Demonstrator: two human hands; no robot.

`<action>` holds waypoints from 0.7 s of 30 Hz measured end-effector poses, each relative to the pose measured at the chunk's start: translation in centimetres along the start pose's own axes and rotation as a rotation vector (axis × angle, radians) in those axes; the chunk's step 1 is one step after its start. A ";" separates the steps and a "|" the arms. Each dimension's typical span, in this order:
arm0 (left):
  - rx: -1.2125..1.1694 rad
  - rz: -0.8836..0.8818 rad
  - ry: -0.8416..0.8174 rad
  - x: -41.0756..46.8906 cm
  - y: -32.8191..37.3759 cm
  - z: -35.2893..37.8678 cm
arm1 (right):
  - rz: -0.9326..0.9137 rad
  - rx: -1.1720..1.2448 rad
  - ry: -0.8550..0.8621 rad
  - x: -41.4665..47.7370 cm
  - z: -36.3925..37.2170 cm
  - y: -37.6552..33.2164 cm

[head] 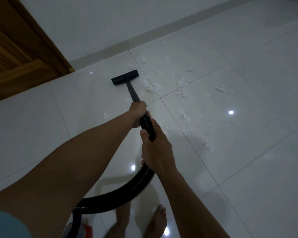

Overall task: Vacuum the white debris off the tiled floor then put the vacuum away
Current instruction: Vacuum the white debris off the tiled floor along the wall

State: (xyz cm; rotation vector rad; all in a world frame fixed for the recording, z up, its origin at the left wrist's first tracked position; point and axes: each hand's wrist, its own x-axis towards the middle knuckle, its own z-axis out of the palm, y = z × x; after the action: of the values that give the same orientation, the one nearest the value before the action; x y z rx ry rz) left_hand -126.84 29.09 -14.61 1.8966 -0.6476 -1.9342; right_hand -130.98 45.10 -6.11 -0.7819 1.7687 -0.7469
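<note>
Far left is a wooden door [15, 54], orange-brown with raised panels and a darker frame; in the near left corner there's a bit of teal sleeve [3, 224], soft fabric. The vacuum [83, 229] peeks in at the near edge, red and whitish plastic, mostly cut off and blurry. A black hose [120, 191] loops out of it, glossy ribbed plastic, curving up and right into the hands.

Left hand [138, 114] is the farther one, fingers wrapped tight round the spot where the hose joins the wand [132, 92], a slim, smooth, matte black tube. The wand runs away to the head [125, 79], a flat black bar sitting on the floor, so the two make a T. Right hand [155, 148] is nearer, clamped round the ribbed hose with the thumb up alongside it. Two bare feet [159, 219] at the near edge, blurry.

Debris [150, 85] starts just right of the head and scatters toward the near right; white, crumbly torn bits, paper or foam, can't tell which; a few flakes lie beyond the head too. Floor [248, 169] is big glossy white square tiles with thin dark grout lines and bright light spots reflecting; a pale grey skirting [162, 31] strip runs along the white wall at the far side.
</note>
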 end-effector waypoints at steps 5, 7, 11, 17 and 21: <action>0.066 0.004 0.018 0.1 -0.4 1.1 | -0.027 -0.088 -0.036 0.2 -1.3 0.5; 0.074 0.007 0.026 0.3 -0.5 1.4 | -0.043 -0.123 -0.047 0.3 -1.7 0.6; 0.074 0.009 0.032 0.2 -0.7 1.9 | -0.043 -0.135 -0.072 0.5 -2.3 0.9; 0.077 0.013 0.041 -0.1 -0.9 2.2 | -0.078 -0.133 -0.073 0.8 -2.7 1.5; 0.063 -0.001 0.048 -0.2 -1.7 2.4 | -0.063 -0.152 -0.077 0.7 -3.2 2.2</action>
State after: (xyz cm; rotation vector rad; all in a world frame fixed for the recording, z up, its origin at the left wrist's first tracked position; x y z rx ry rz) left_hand -129.14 30.77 -15.35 1.9751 -0.7009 -1.8840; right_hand -134.55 46.23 -7.29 -0.9597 1.7529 -0.6210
